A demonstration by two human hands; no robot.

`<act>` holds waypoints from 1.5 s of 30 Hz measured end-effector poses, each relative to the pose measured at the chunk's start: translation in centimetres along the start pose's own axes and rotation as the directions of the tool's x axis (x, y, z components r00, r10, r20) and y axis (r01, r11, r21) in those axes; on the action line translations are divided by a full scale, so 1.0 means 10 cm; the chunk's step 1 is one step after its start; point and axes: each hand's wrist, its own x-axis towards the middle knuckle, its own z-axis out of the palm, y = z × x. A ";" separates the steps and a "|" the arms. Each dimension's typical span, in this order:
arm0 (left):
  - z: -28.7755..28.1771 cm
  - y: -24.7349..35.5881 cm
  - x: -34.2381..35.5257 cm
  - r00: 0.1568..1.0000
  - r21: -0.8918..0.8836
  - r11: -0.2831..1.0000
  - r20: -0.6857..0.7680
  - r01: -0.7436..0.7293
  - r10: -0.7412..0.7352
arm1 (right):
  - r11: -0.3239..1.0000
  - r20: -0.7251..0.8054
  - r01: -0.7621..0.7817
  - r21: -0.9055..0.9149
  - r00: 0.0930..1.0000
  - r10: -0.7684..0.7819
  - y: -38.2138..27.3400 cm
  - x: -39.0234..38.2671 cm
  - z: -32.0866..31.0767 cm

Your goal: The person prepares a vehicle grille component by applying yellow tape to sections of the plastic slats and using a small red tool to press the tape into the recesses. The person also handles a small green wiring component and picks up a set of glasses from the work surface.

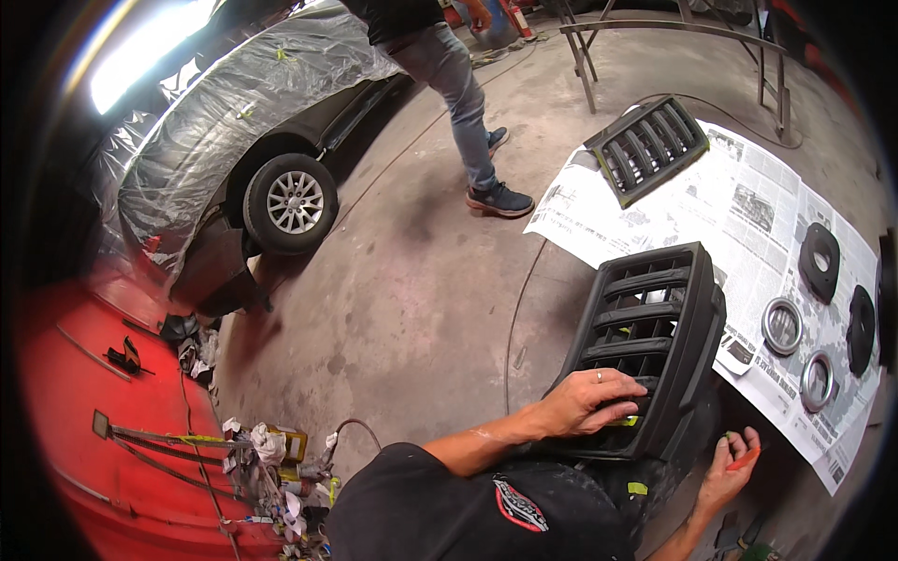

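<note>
A black plastic car grille (636, 323) with several slats stands tilted in front of me, at my lap. My left hand (594, 400) is closed on its lower slats, thumb and fingers bent around them. Beside the fingertips shows a piece of yellow-green masking tape (629, 421); another bit of tape (638, 488) lies lower down. To the right of the grille and apart from it, my right hand (728, 475) is closed on a small flat orange piece (745, 459). A speck of yellow-green shows at its fingertips. The exact kind of the orange piece cannot be made out.
Newspaper (692, 220) bears a second grille (650, 150), silver rings (782, 325) and black oval bezels (819, 262). A person in jeans (456, 103) stands ahead. A plastic-covered car (290, 122) is at the left, above a red panel (122, 402). A metal stand (669, 37) is behind.
</note>
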 end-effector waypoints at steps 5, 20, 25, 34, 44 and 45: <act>0.08 0.36 0.17 0.988 -0.140 0.978 -0.008 -0.155 0.156 | 0.979 0.351 0.002 0.203 0.933 -0.074 -0.85 -0.19 0.34; -0.70 -0.58 -0.17 0.788 -0.048 0.959 -0.558 0.280 -0.258 | 0.991 0.199 0.121 0.064 0.971 -0.131 -0.89 -0.13 0.44; -1.10 -1.85 -0.95 0.487 0.047 0.607 -0.647 0.793 -0.587 | 0.999 0.138 0.044 -0.013 0.989 -0.042 -0.61 -0.10 0.09; -0.43 -2.65 -2.27 0.525 0.228 0.502 -0.608 0.834 -0.595 | 0.985 0.156 -0.024 -0.170 0.986 0.051 -0.50 0.07 0.05; -0.81 -1.80 -1.52 0.350 0.080 0.448 -0.748 0.891 -0.563 | 0.986 0.284 -0.076 -0.149 0.952 0.116 -0.59 0.07 0.17; -0.85 -1.80 -1.50 0.386 0.219 0.331 -0.688 0.918 -0.615 | 0.992 0.278 -0.104 -0.067 0.953 0.118 -0.53 0.08 0.15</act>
